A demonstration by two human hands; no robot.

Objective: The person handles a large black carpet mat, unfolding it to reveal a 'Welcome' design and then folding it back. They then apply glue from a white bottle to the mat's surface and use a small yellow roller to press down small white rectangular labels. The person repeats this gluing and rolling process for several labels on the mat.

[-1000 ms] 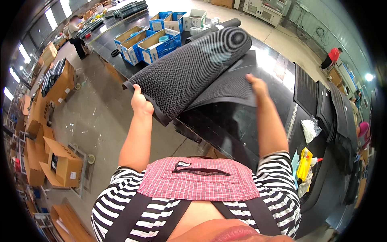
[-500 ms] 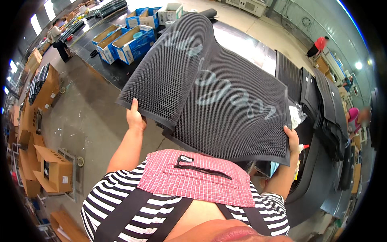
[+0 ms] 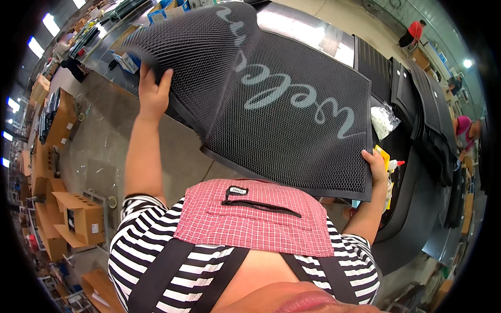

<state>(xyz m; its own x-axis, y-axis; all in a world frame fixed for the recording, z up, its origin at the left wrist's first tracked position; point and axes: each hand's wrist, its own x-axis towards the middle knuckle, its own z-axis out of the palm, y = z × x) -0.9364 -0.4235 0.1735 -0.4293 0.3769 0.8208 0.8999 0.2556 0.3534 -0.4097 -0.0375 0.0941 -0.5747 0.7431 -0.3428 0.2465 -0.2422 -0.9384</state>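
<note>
A large black mesh doormat point(image 3: 271, 99) with pale grey script lettering is held up in front of me, spread wide and bent over at its left end. My left hand point(image 3: 151, 91) grips the mat's left edge, arm stretched up. My right hand point(image 3: 377, 166) holds the mat's lower right corner. The mat hides most of the dark worktable point(image 3: 308, 28) behind it.
Stacks of black mats point(image 3: 433, 115) lie on the table at right, with a clear plastic bag point(image 3: 383, 119) and a yellow glue bottle point(image 3: 387, 159). Blue crates point(image 3: 125, 60) sit at the far left. Cardboard boxes point(image 3: 73, 221) stand on the floor at left. Other people work far off.
The mat has unrolled from a fold and opened flat toward me. My left hand rose and moved outward along the edge; my right hand came down to the lower right corner.
</note>
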